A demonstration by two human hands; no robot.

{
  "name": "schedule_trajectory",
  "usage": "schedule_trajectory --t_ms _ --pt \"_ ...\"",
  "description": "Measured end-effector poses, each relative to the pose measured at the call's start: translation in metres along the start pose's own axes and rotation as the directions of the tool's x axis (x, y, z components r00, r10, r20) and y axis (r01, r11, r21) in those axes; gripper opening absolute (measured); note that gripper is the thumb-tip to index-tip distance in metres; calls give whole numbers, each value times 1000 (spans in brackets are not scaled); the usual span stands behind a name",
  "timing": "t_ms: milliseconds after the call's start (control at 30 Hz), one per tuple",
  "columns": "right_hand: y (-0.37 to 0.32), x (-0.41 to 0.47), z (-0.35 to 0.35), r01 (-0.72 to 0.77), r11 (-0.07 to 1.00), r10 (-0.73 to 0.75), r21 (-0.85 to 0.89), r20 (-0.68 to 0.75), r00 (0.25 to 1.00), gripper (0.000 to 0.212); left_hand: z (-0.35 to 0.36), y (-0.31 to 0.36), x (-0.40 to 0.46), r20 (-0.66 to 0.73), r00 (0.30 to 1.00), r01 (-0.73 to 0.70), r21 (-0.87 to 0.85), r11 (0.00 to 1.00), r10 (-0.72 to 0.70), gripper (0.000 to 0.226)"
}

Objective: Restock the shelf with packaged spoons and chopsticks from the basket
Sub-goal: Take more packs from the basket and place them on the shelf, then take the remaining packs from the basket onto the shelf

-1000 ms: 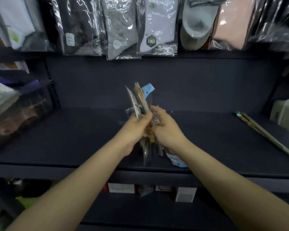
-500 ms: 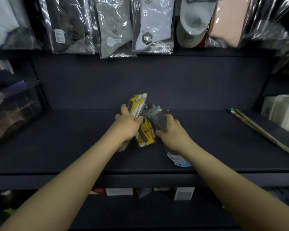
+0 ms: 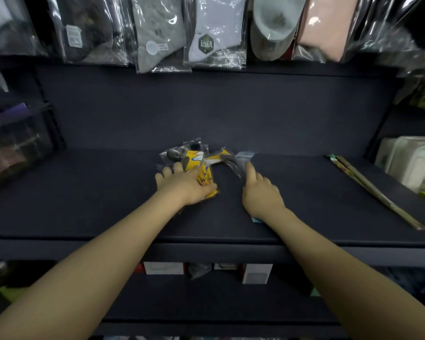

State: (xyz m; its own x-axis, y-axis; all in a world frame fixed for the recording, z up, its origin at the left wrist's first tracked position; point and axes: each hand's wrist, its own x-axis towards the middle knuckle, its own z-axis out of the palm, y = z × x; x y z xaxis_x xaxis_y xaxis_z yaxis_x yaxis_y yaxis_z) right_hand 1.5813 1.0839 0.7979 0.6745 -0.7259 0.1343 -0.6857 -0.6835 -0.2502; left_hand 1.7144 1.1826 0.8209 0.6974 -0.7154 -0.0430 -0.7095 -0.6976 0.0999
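Two bare hands are seen over a dark shelf [image 3: 84,192]. Under the left hand [image 3: 184,185] a fanned bunch of yellow spoon packets [image 3: 194,159] is pressed flat on the shelf; about three can be made out, though the exact count cannot be told. The grip of that hand is spread flat over the packets rather than closed round them. A single clear packet [image 3: 241,163] with a blue end is lain under the right hand [image 3: 260,195], whose fingers are laid loosely on it, uncurled. One long pack of chopsticks [image 3: 368,190] is seen lying slantwise, well apart to the right. Six bagged pairs of socks [image 3: 216,35] are hung in a row above. Boxes [image 3: 163,268] are glimpsed on the lower level, and pale containers [image 3: 412,165] at far right.
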Motion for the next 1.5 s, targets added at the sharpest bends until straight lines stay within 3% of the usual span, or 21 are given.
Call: schedule_trajectory --t_ms 100,167,267,367,433,500,600,700,800,933,1033,1133,1300,1400,1500 --pt "8 15 0 12 999 -12 -36 18 1000 45 1 -1 2 -14 1000 5 19 1000 -5 68" --pt "8 22 -1 33 997 -31 -74 26 999 41 3 -7 -1 -19 999 -31 -71 997 30 62" --pt "-5 16 -4 183 973 -194 -144 -67 979 40 -1 -27 -18 -277 957 -163 -278 946 84 56" --pt "-35 -18 -8 494 869 -485 -9 -209 849 32 -8 -59 -67 -570 817 -284 -264 922 88 56" --pt "-61 -52 -9 670 724 -628 165 -244 738 31 -2 -81 -113 -646 758 -289 -210 934 90 49" --pt "-88 -86 -4 768 577 -727 278 -255 638 30 15 -107 -161 -653 752 -271 -180 946 91 41" --pt "-133 -131 22 799 449 -828 400 -152 541 28 58 -163 -221 -510 859 -205 -255 945 48 35" --pt "-182 -168 69 809 377 -917 450 60 394 26 122 -233 -271 -268 961 -25 -332 943 -69 33" --pt "-234 -201 127 804 401 -909 439 297 292 23 181 -306 -324 -37 965 222 -414 883 -260 29" --pt "-293 -246 225 760 489 -792 429 584 180 18 242 -392 -389 204 902 433 -441 786 -382 28" --pt "-320 -285 309 701 593 -680 396 712 173 18 286 -434 -420 294 868 496 -473 728 -401 23" --pt "-325 -327 398 603 719 -540 345 824 173 30 340 -458 -435 333 870 492 -529 691 -364 53" --pt "-310 -377 553 494 856 -312 154 915 256 37 446 -496 -437 303 860 508 -587 630 -411 53" --pt "-306 -379 635 550 833 -326 61 857 399 50 502 -519 -428 230 848 504 -626 594 -477 41" --pt "-313 -371 696 495 862 -414 109 716 563 74 542 -532 -421 168 825 503 -653 566 -539 42"
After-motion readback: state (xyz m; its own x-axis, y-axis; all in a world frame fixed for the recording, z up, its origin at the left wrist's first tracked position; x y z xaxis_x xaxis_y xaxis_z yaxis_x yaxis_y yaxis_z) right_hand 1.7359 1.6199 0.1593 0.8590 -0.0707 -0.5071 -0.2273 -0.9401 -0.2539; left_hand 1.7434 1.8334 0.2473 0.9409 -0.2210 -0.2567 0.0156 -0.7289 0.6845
